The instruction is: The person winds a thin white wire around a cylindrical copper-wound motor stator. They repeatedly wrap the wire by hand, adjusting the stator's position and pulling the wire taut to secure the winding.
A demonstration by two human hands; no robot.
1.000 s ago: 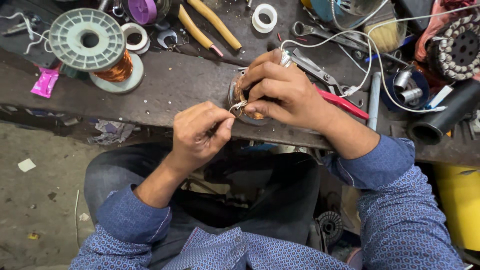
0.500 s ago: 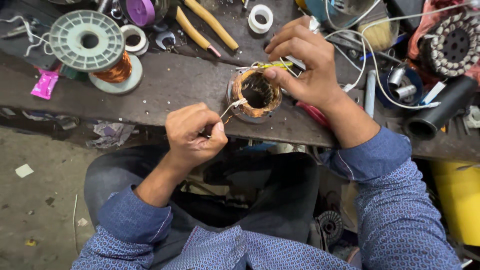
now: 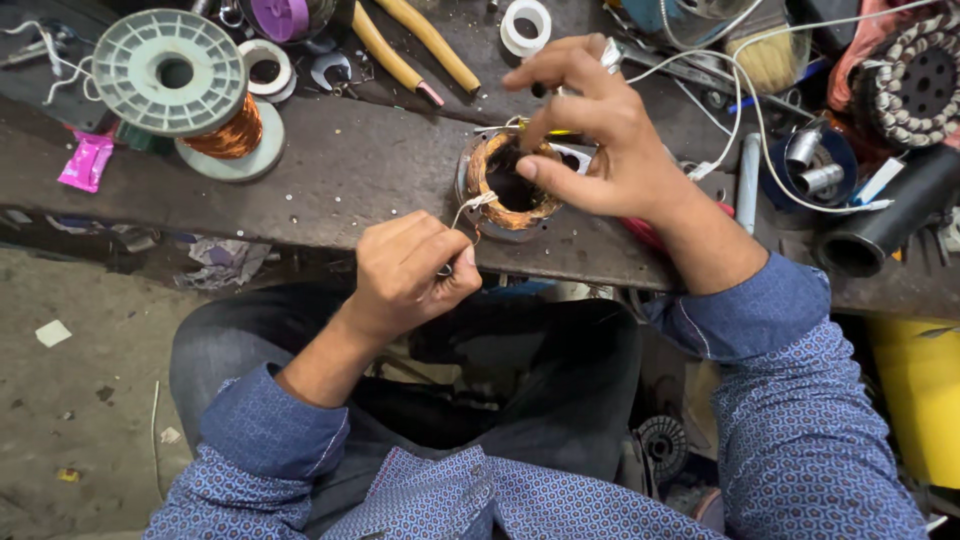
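Cluttered and dark, the workshop bench (image 3: 350, 180) carries a copper-wound motor stator (image 3: 512, 182) near its front edge, at the centre of the view. At the stator's 3 o'clock the right hand (image 3: 610, 150) steadies it, thumb pressed to the winding's rim and fingers (image 3: 560, 65) arched apart above the core. At its 7 o'clock, off the bench edge, the left hand (image 3: 410, 275) has its fingers pinched together on a pale binding thread (image 3: 468, 208) that runs up to the winding. At 10 o'clock from the stator a grey spool of copper wire (image 3: 190, 95) stands well apart. Yellow-handled pliers (image 3: 410, 40) lie at 11 o'clock, a white tape roll (image 3: 526, 24) at 12 o'clock, and white cables (image 3: 735, 100) trail at 2 o'clock.
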